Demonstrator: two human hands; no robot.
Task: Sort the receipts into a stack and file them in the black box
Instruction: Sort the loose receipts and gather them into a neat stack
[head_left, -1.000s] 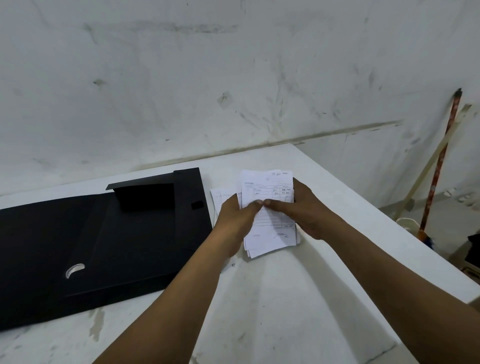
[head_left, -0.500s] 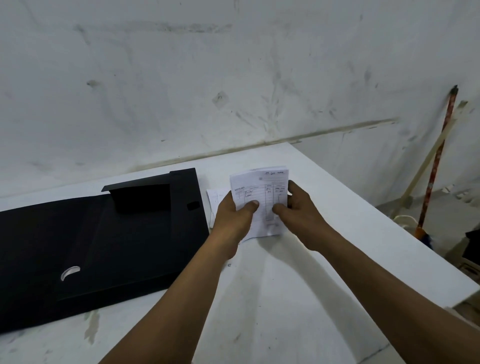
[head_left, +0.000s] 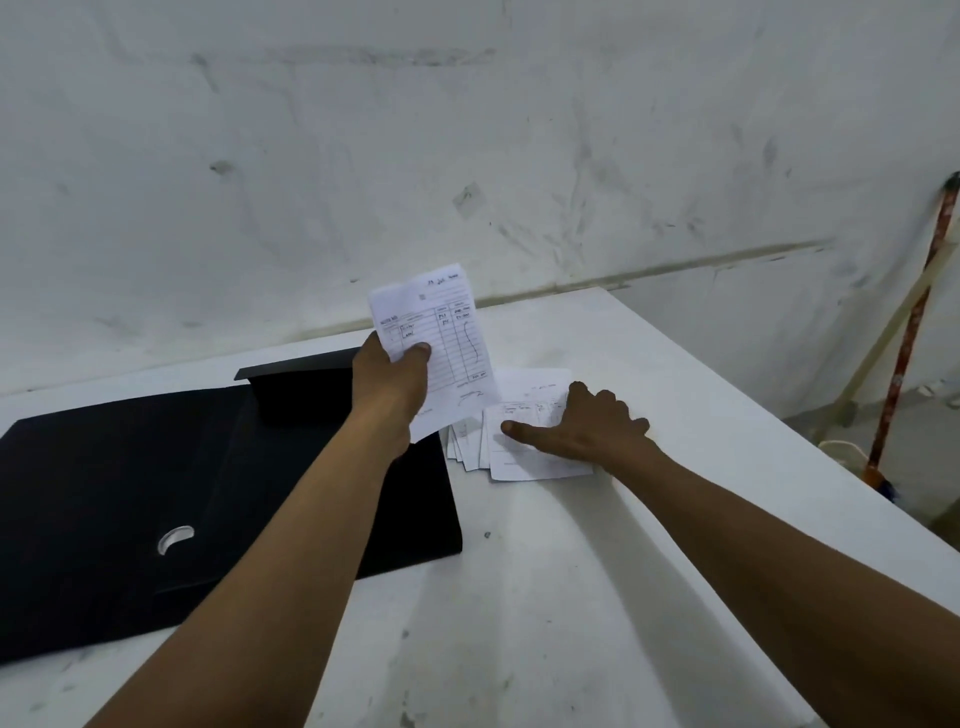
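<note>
Here, a flat-opened black box (head_left: 223, 499) lies on the white counter (head_left: 545, 597), just left of loose receipts (head_left: 524, 447); poles (head_left: 906, 332) lean against the wall at right. The left hand (head_left: 389, 384) pinches a raised receipt stack (head_left: 436, 343) above the box's edge. The right hand (head_left: 587, 426) presses flat, fingers spread, on the loose receipts.

White ruled receipts (head_left: 441, 343), black box (head_left: 208, 493), white table (head_left: 571, 597)

It looks like a bare storeroom or utility room: a scuffed, stained white wall (head_left: 467, 156), a plain white table (head_left: 571, 597) with marks, and long-handled tools (head_left: 904, 332) leaning in the corner far beyond the right fingertips.
</note>
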